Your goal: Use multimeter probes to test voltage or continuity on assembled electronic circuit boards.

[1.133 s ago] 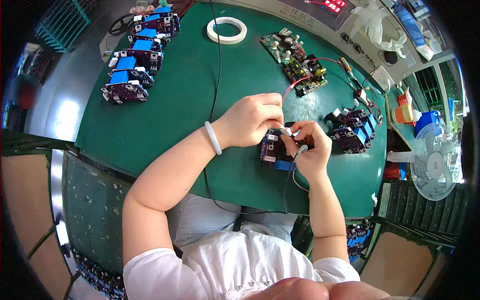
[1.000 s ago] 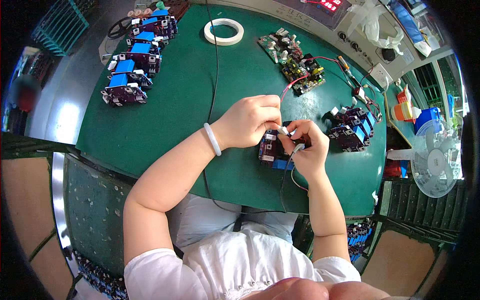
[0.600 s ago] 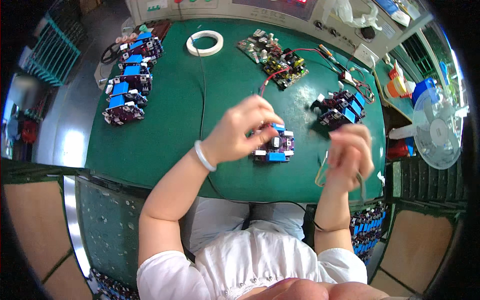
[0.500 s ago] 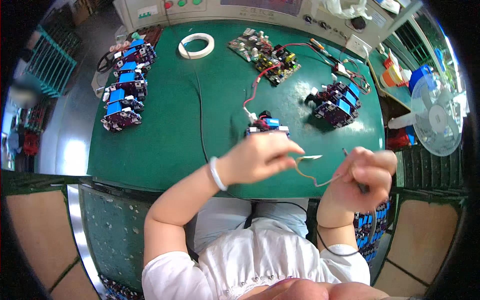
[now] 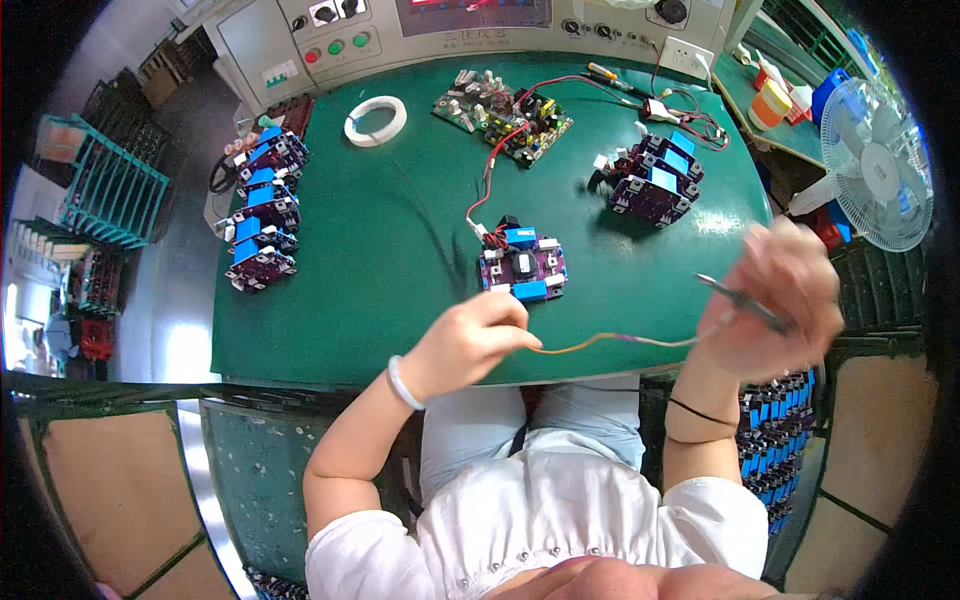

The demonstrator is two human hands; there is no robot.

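My left hand (image 5: 468,345) is closed, pinching one end of a thin yellowish wire (image 5: 600,337) near the front edge of the table. The wire runs across to my right hand (image 5: 785,290), which is smeared by motion. That hand grips a slim dark pen-shaped tool (image 5: 752,302) whose pale metal tip points left; how the wire is held there is not clear. Just beyond my left fingers lies a purple circuit board (image 5: 551,261) with blue blocks and a dark square part. A red lead (image 5: 487,184) joins it to a larger populated board (image 5: 515,120) behind.
Purple boards with blue blocks stand in a row (image 5: 262,215) at left and in a group (image 5: 655,180) at right. A white tape roll (image 5: 376,121) lies at the back of the green table (image 5: 370,260). A white fan (image 5: 880,170) stands beyond the right edge.
My left hand has moved nearer me and left, uncovering the circuit board. My right hand has moved outward to the right, and the wire is stretched straighter between them. The view has shifted slightly.
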